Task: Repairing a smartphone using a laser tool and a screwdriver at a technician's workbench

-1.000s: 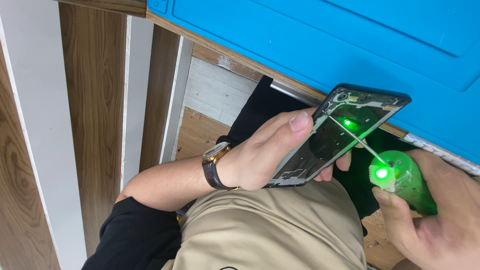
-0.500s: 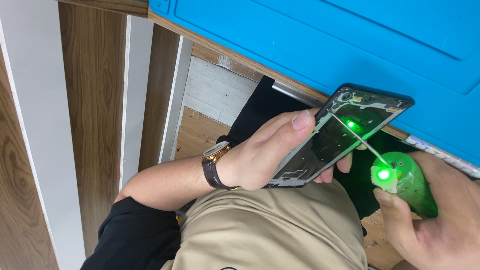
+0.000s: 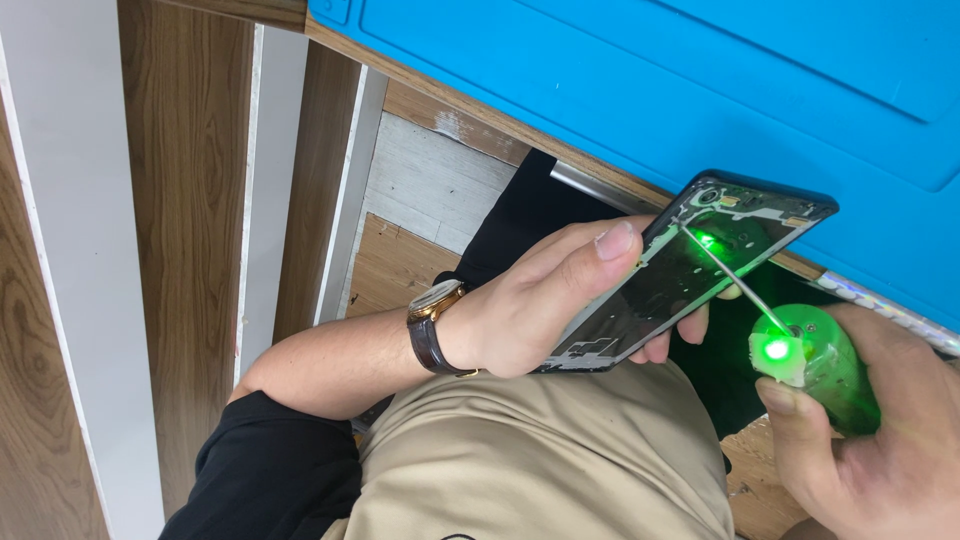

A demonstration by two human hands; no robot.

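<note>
Our left hand (image 3: 540, 310) wraps its fingers around an opened phone frame (image 3: 690, 270), tilted above our lap, near the blue worktop (image 3: 640, 90). Our right hand (image 3: 880, 440) grips a green-lit screwdriver (image 3: 810, 360), tip touching the frame's upper part.

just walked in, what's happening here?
A seated person holds an opened phone, back cover off and insides facing up, in the left hand above their lap. The right hand grips a green electric screwdriver whose light is on. Its thin bit is angled into the upper part of the phone frame, where a green glow falls. A brown-strapped wristwatch sits on the left wrist. A blue work mat lies on the wooden bench edge just behind.
</note>
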